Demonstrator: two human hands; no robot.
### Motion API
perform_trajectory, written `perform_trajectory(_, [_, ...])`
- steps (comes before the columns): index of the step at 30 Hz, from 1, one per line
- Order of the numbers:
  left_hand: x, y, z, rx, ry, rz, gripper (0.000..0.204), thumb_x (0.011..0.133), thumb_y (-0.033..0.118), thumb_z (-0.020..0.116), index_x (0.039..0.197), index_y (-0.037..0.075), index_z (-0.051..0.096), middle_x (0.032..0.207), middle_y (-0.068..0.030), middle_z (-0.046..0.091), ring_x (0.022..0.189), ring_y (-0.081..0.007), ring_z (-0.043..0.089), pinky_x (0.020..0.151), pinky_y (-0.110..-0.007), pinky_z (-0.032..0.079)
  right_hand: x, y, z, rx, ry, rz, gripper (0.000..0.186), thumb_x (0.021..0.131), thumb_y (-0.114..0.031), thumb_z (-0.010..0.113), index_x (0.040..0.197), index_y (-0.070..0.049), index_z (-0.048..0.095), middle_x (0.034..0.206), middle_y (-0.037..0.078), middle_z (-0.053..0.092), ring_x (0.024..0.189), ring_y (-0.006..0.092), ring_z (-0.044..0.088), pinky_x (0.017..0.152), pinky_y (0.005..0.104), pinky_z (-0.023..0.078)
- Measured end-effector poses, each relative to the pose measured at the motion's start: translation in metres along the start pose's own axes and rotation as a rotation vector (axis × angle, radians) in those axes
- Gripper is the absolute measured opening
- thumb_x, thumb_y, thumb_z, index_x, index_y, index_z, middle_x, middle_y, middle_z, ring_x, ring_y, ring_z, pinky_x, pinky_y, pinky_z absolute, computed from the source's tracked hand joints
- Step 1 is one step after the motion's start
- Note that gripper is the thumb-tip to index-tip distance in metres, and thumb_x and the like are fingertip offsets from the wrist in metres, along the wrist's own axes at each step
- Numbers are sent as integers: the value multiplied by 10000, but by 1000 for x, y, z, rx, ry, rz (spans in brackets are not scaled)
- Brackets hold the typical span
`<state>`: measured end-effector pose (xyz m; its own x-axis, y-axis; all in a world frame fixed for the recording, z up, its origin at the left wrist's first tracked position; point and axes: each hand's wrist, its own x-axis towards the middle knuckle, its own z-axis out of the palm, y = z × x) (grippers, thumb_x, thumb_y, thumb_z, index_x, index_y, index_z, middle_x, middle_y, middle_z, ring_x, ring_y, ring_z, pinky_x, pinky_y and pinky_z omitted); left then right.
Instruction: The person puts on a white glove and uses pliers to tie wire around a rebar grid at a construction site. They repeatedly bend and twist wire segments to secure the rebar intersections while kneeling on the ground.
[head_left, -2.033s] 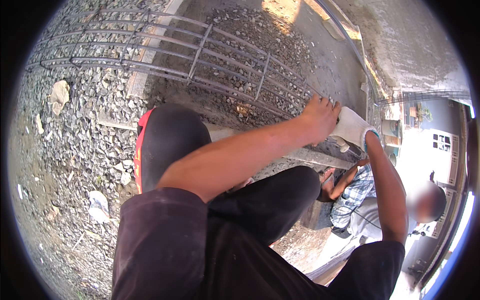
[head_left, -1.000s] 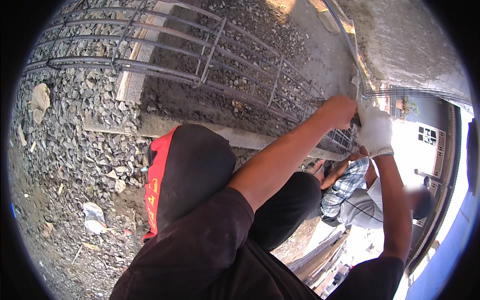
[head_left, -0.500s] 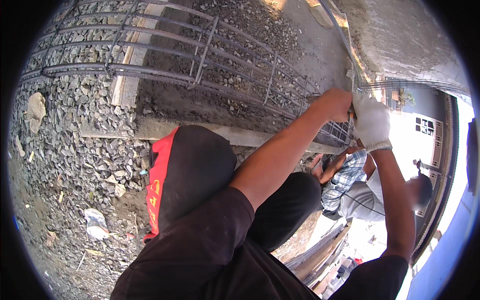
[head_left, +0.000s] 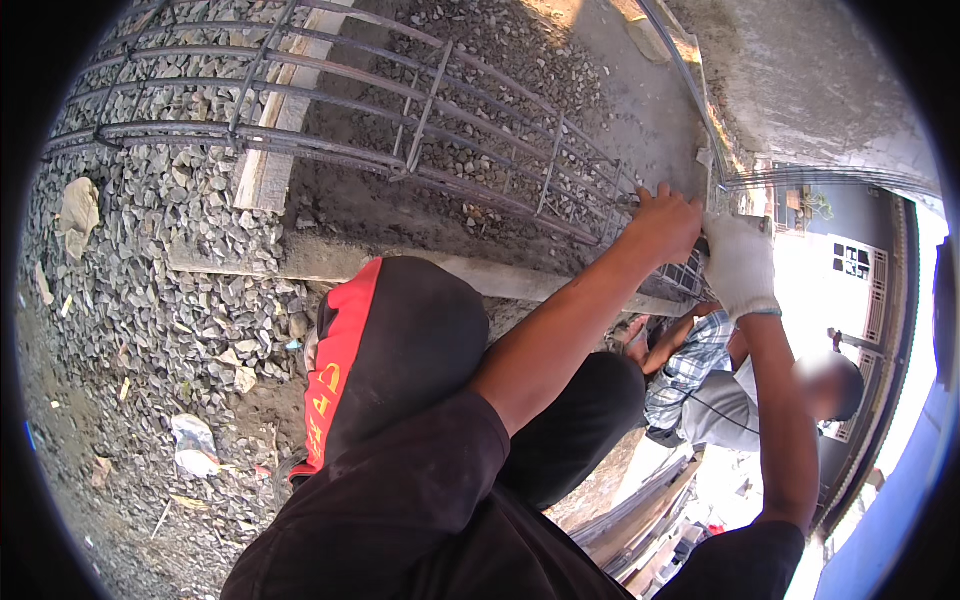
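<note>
At the far end of a long rebar cage (head_left: 420, 120), my bare left hand (head_left: 664, 225) reaches over the bars. Its fingers are loosely bent and spread apart, and whether they touch a bar is hard to see. Close beside it on the right is my right hand (head_left: 742, 262), in a white knit glove. This hand is closed, and a dark piece shows at its left edge, too small and hidden to name. The cage has long parallel bars crossed by square stirrups. It stretches from the upper left toward my hands.
Wooden form boards (head_left: 480, 276) run along and across the trench under the cage. Grey gravel (head_left: 130, 300) covers the ground at left. A co-worker in a checked garment (head_left: 690, 365) crouches just beyond my right forearm. Thin bars (head_left: 830, 175) extend at upper right; planks (head_left: 640, 515) lie below.
My left hand's fingers have loosened from a fist and spread apart. My gloved hand has lowered slightly. The view has shifted a little, and the co-worker's head has moved.
</note>
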<state>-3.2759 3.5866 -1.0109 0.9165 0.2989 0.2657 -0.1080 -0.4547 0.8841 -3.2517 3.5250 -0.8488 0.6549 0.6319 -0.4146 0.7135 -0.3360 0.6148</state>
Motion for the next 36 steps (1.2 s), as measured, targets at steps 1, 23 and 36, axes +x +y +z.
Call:
perform_trajectory(1, [2,0,-18,-33,-31,21,684,856,210,859,1469,5,635,1323,-280,738,1292,-387,706,1167,-566,513,5,12,8,431,-315,165,249,994,-208,785,1144,-17,730,812,113,725,712,253,714,617,414,569])
perform_trajectory(23, [17,23,-86,-699,152,122,443,1131,392,668,915,38,825,633,47,541,568,-69,410,556,-331,363,-137,-6,105,2149,14,43,899,1013,-278,731,1724,67,303,1064,115,691,879,149,683,803,305,591])
perform_trajectory(36, [56,27,-17,-741,621,12,335,1169,267,604,1103,8,807,610,105,402,520,-23,308,487,-282,222,-40,114,331,578,294,639,551,1061,-523,654,1371,-77,744,1315,215,751,1153,456,724,1008,560,570])
